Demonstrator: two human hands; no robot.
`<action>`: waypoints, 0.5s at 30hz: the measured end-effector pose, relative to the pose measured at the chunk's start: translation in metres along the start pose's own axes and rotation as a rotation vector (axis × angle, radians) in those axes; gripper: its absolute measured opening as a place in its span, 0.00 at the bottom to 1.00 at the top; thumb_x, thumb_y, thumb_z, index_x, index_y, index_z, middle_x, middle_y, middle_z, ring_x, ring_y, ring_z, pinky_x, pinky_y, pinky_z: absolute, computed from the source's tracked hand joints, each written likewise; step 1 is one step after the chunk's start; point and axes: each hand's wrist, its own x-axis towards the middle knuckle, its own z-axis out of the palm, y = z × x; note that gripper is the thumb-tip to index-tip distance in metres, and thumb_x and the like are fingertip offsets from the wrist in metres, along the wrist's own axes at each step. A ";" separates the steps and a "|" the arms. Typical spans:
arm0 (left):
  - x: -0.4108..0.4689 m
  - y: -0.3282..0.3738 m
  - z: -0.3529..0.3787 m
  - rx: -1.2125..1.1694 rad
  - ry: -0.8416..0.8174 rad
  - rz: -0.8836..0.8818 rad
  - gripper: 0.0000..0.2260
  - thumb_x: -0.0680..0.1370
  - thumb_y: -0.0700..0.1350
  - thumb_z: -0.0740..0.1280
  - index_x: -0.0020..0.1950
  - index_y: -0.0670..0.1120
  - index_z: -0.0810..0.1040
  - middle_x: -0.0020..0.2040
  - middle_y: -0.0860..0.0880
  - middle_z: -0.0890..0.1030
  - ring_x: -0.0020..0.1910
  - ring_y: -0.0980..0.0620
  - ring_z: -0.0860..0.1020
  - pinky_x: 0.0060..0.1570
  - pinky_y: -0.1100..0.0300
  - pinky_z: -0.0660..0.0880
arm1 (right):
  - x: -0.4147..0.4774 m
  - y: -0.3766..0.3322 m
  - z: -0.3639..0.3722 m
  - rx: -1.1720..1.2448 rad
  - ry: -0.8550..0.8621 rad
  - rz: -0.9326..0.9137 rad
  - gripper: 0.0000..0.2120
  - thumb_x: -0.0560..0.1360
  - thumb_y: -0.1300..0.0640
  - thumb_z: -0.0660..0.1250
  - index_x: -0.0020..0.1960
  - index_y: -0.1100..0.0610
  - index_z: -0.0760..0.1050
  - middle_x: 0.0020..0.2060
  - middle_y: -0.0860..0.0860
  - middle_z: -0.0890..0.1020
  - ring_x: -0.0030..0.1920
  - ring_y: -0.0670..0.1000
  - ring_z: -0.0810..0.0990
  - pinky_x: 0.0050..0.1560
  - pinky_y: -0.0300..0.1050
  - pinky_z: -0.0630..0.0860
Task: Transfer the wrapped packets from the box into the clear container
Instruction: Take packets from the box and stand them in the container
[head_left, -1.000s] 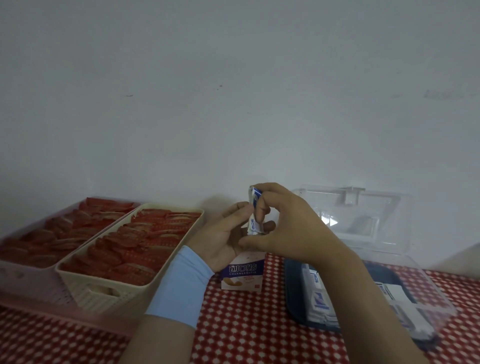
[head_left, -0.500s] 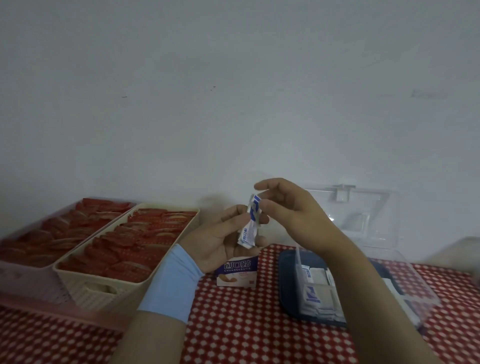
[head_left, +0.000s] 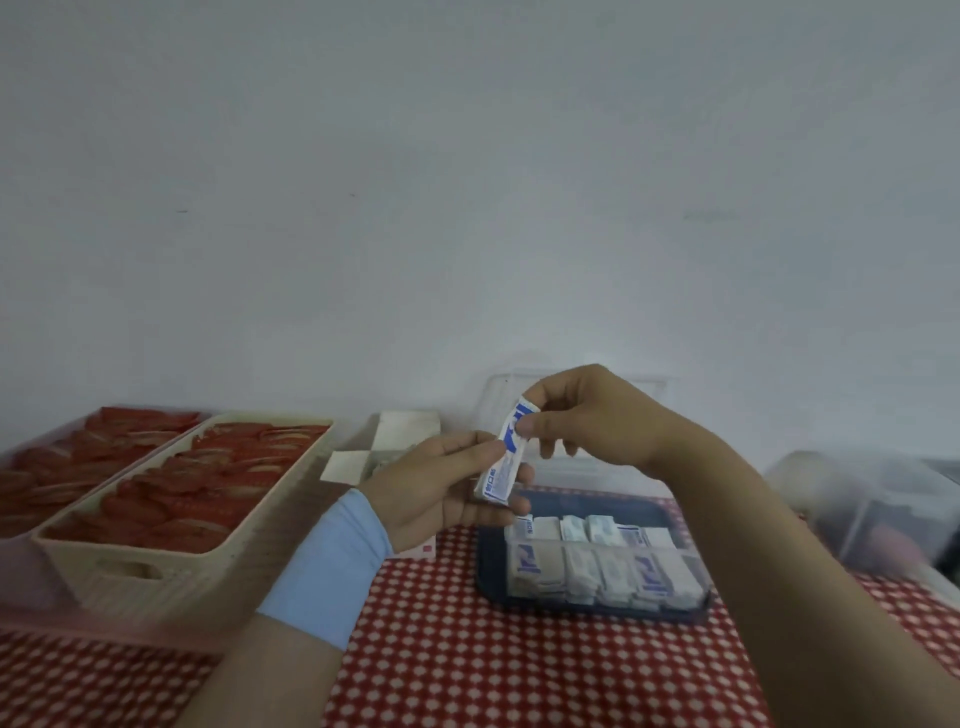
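A small stack of white-and-blue wrapped packets (head_left: 503, 465) is held upright between both hands above the table. My left hand (head_left: 441, 488) cups its lower end; my right hand (head_left: 582, 415) pinches its top between thumb and forefinger. Below and to the right stands the clear container (head_left: 696, 577) on a dark blue base, with rows of wrapped packets (head_left: 597, 564) standing in it and its clear lid (head_left: 493, 395) open against the wall. The small cardboard box (head_left: 384, 441) with open white flaps stands behind my left hand, mostly hidden by it.
Two trays of red packets, a cream one (head_left: 171, 493) and a pink one (head_left: 62, 457), fill the left side. A blurred translucent bin (head_left: 872, 499) stands at the far right. A red-and-white checked cloth (head_left: 493, 665) covers the table; a wall rises close behind.
My view has shifted left, so the container and box now sit further right. Both hands still hold the packets, which have tilted and moved slightly right, above the container's left end.
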 end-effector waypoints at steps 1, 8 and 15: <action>0.002 0.001 0.003 0.068 0.022 -0.021 0.12 0.79 0.46 0.65 0.58 0.40 0.77 0.50 0.40 0.85 0.43 0.43 0.85 0.42 0.54 0.83 | -0.001 0.002 -0.006 -0.011 0.023 0.026 0.04 0.77 0.61 0.71 0.45 0.57 0.84 0.35 0.47 0.85 0.36 0.46 0.81 0.36 0.43 0.73; 0.028 0.002 0.017 1.101 0.199 0.137 0.07 0.78 0.52 0.67 0.50 0.51 0.82 0.47 0.54 0.84 0.48 0.55 0.82 0.57 0.51 0.78 | -0.002 0.035 -0.037 -0.295 0.091 0.259 0.05 0.76 0.62 0.70 0.43 0.59 0.84 0.31 0.48 0.84 0.27 0.45 0.80 0.28 0.38 0.71; 0.031 -0.009 0.034 1.828 -0.197 0.057 0.25 0.70 0.64 0.57 0.55 0.55 0.85 0.54 0.57 0.83 0.55 0.54 0.74 0.71 0.54 0.58 | 0.012 0.064 0.004 -0.454 -0.133 0.345 0.07 0.74 0.60 0.73 0.50 0.63 0.83 0.35 0.51 0.85 0.27 0.46 0.81 0.32 0.38 0.74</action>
